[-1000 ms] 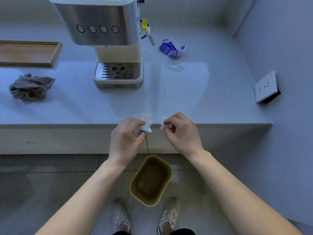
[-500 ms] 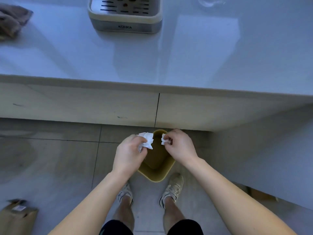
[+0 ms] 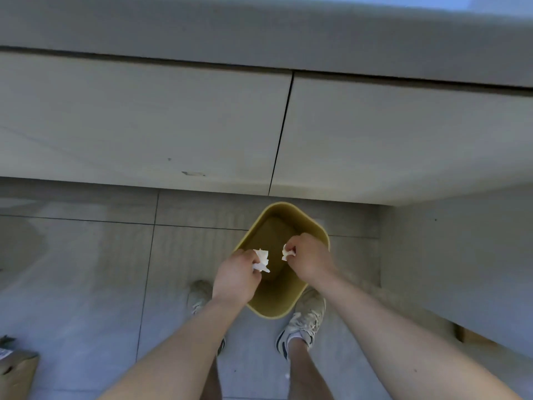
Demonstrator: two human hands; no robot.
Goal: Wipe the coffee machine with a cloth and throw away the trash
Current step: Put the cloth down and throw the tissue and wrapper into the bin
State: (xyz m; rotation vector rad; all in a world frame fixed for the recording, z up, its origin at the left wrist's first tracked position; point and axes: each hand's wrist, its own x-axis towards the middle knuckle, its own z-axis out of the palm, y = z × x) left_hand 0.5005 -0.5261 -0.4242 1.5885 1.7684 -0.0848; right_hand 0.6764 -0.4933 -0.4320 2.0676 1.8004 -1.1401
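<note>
Below my view, both forearms reach down over the bin [image 3: 305,223], a mustard-yellow tub with rounded corners standing on the tiled floor [image 3: 86,255] between my shoes [image 3: 305,319]. I see nothing lying inside it; its bottom looks bare and dark. My left hand [image 3: 236,280] pinches a crumpled white tissue [image 3: 262,260] between thumb and fingertips, above the bin's left rim. My right hand [image 3: 310,256] is curled tight round a smaller white scrap [image 3: 287,252], over the opening. Both pieces are wrinkled and torn-edged. Beyond the bin stand pale cabinet doors [image 3: 144,125] under the counter edge.
</note>
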